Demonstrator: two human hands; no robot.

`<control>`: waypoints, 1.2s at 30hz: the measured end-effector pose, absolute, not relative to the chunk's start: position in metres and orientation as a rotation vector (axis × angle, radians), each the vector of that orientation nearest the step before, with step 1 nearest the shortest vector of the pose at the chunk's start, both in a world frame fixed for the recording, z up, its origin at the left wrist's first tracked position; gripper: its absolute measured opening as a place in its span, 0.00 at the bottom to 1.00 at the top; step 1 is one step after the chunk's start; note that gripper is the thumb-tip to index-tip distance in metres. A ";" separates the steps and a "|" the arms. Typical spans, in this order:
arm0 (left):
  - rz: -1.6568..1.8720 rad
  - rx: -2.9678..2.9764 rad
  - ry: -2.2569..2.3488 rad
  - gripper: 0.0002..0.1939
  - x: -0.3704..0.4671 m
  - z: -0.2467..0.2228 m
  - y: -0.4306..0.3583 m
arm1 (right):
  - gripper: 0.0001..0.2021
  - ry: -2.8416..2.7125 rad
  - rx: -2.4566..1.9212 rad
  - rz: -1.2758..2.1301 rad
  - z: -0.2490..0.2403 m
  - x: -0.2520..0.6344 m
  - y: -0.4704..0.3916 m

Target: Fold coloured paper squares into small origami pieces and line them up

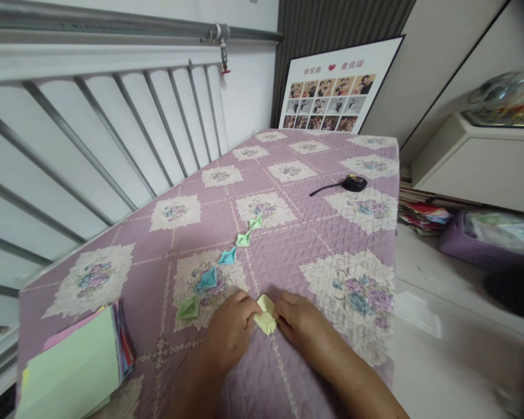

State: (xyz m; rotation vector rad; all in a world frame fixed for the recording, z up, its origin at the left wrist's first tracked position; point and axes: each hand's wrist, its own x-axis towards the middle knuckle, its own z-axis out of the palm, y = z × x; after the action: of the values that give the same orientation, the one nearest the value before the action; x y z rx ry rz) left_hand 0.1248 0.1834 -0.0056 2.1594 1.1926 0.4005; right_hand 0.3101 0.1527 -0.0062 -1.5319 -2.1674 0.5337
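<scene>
A small folded piece of pale yellow paper [266, 315] lies low over the purple floral cloth [283, 279], between my two hands. My left hand [233, 323] pinches its left edge, thumb and fingers closed. On the opposite side, my right hand [297, 320] has its fingers bent and closed at the right edge of the paper. Beyond the left hand runs a line of small folded paper boats: a green boat [188, 306] nearest, then a blue boat [207, 279], a smaller blue boat [227, 256], and two light green boats [243, 239] farther off.
A stack of coloured paper sheets [72, 366] lies at the near left. Toward the far right rests a black tape measure [354, 183] with a strap. A white radiator [113, 134] borders the left side. A photo board [332, 87] stands behind; a purple bin [471, 244] sits at right.
</scene>
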 end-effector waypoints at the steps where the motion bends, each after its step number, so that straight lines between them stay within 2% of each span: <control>1: 0.397 2.162 1.193 0.16 0.124 -0.007 0.184 | 0.10 -2.171 -1.525 0.525 -0.007 0.310 0.152; 5: 0.385 2.171 1.172 0.18 0.123 -0.009 0.184 | 0.10 -2.198 -1.495 0.455 -0.011 0.310 0.152; 11: 0.381 2.149 1.324 0.05 0.134 0.001 0.178 | 0.09 -2.249 -1.469 0.320 -0.019 0.310 0.151; 16: 0.317 2.163 1.430 0.01 0.142 0.006 0.174 | 0.09 -2.252 -1.512 0.348 -0.012 0.310 0.148; 23: 0.323 2.172 1.426 0.01 0.143 0.004 0.175 | 0.05 -2.149 -1.776 0.398 -0.005 0.301 0.149; 29: 0.305 2.099 1.432 0.06 0.136 0.006 0.179 | 0.04 -2.073 -1.934 0.459 0.001 0.296 0.150; 36: 0.266 2.026 1.565 0.04 0.132 0.006 0.178 | 0.03 -1.934 -2.084 0.461 0.008 0.306 0.149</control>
State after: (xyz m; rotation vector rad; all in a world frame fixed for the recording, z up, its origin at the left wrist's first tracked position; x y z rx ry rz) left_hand 0.1322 0.1780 0.0057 2.0263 1.5654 0.2663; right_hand 0.3057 0.1492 0.0083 -2.0836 -1.9345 0.4614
